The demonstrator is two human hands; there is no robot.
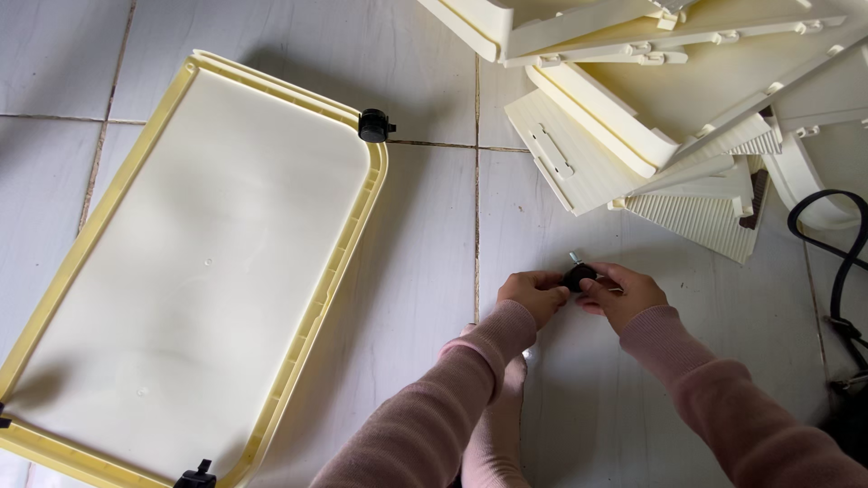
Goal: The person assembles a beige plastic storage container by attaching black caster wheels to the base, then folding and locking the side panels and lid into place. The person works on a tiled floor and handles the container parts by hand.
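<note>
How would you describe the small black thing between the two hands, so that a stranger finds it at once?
Start from the big cream tray on the tiled floor, then look right to the two hands in pink sleeves. Between their fingers sits a small black caster wheel with a metal pin; unlike the tray's casters, it is unattached.

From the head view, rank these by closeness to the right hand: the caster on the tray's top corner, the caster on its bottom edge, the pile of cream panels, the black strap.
From the right hand:
1. Pile of cream panels, just above it.
2. Black strap, off to the right.
3. Caster on the tray's top corner, up and left.
4. Caster on the tray's bottom edge, far down-left.
</note>
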